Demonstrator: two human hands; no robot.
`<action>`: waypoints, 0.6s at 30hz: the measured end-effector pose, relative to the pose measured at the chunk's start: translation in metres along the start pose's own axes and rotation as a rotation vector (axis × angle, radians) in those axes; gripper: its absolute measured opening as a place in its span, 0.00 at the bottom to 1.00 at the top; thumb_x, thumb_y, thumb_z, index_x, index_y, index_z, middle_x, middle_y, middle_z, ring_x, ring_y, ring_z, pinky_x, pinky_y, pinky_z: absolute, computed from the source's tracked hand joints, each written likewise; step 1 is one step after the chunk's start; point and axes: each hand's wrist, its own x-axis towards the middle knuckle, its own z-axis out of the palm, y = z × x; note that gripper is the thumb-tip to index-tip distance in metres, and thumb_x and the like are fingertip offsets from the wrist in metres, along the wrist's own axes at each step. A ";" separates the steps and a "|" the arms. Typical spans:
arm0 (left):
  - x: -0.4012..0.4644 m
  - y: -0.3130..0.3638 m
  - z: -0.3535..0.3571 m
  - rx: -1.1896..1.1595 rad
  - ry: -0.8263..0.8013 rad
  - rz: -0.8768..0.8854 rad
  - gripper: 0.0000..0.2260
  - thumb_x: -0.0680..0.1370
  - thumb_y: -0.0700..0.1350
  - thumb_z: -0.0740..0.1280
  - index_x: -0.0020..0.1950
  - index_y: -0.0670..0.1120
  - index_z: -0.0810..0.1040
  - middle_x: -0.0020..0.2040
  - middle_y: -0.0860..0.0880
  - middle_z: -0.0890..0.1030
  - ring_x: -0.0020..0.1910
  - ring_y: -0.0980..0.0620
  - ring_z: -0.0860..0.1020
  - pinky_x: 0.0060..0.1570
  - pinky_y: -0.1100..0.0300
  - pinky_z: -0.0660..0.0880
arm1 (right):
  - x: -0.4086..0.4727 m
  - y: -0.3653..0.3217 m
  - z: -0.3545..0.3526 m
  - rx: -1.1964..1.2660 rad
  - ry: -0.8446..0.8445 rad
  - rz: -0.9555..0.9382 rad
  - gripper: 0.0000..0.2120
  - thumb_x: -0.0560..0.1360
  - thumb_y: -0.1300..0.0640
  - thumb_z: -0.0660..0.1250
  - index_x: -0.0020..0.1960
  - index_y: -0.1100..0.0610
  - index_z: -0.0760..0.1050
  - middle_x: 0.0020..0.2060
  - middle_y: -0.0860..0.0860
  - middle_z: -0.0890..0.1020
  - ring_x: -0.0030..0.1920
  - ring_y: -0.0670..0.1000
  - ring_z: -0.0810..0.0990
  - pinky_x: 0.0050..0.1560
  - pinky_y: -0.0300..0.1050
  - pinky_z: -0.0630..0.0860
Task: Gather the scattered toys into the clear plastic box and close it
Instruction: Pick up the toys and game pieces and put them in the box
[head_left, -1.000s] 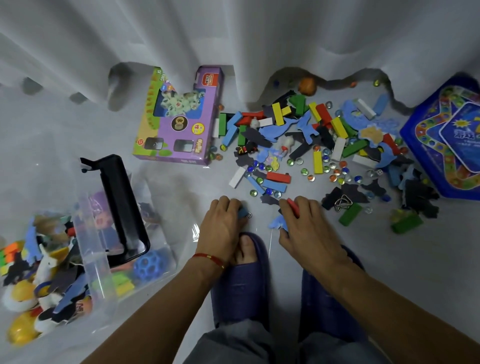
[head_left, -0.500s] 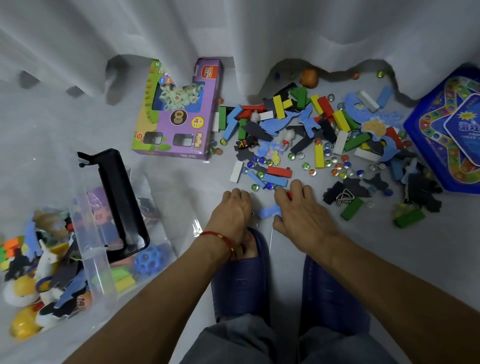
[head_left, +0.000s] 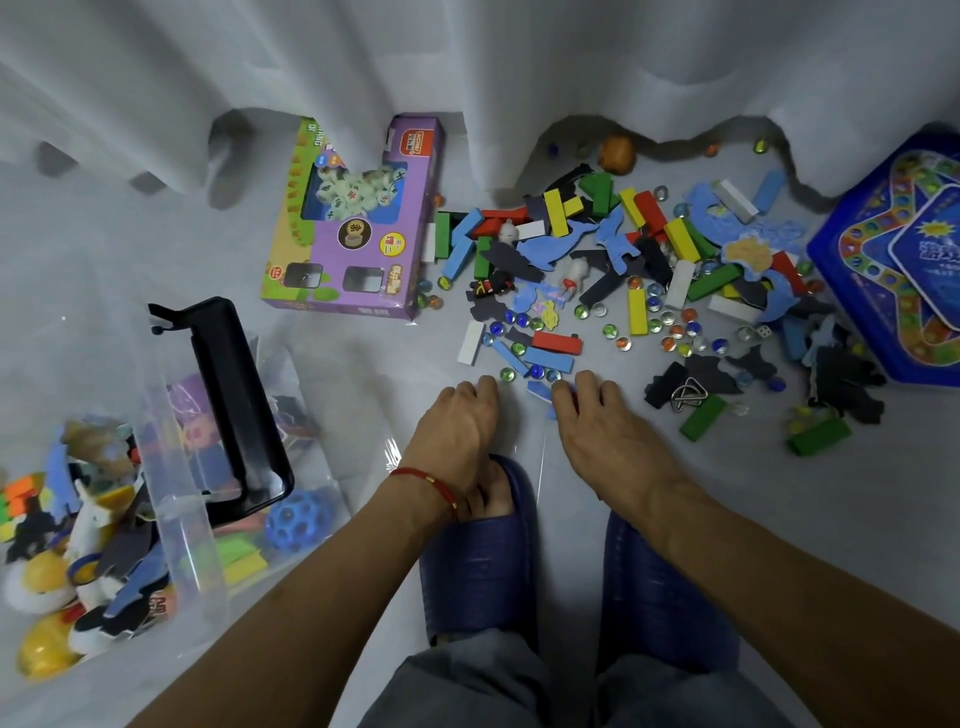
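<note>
Reaching down side by side, both hands meet the near edge of the scattered toys (head_left: 623, 291) on the floor.

The left hand (head_left: 457, 421) is knuckles-up with fingers curled under; what it holds cannot be told. The right hand (head_left: 602, 421) pinches a small blue piece (head_left: 540, 391). The clear plastic box (head_left: 171, 499) sits far left, its black handle (head_left: 234, 405) running away from the person, with a purple game box (head_left: 358, 223) beyond.

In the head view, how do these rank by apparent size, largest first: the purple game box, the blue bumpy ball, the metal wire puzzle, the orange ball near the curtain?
1. purple game box
2. blue bumpy ball
3. metal wire puzzle and orange ball: these look alike, so no ranking.
</note>
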 end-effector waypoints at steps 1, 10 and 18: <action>0.002 0.001 -0.001 0.001 -0.004 -0.011 0.15 0.77 0.40 0.66 0.63 0.41 0.69 0.52 0.42 0.78 0.48 0.46 0.76 0.49 0.57 0.75 | 0.001 0.000 0.000 0.038 -0.034 0.018 0.23 0.68 0.64 0.69 0.62 0.64 0.70 0.50 0.60 0.74 0.44 0.53 0.72 0.40 0.43 0.75; 0.013 -0.002 -0.002 -0.012 0.105 -0.017 0.11 0.79 0.42 0.66 0.60 0.41 0.74 0.50 0.42 0.78 0.45 0.45 0.77 0.46 0.55 0.76 | -0.001 0.028 0.003 0.898 0.040 0.427 0.11 0.77 0.63 0.63 0.59 0.57 0.69 0.45 0.55 0.75 0.37 0.52 0.76 0.35 0.46 0.76; 0.012 -0.006 0.002 -0.144 0.208 -0.026 0.08 0.77 0.40 0.67 0.55 0.43 0.81 0.46 0.43 0.80 0.44 0.44 0.77 0.47 0.57 0.76 | -0.029 0.048 -0.014 1.900 -0.086 0.694 0.16 0.83 0.55 0.52 0.43 0.60 0.73 0.31 0.60 0.75 0.21 0.52 0.70 0.17 0.37 0.60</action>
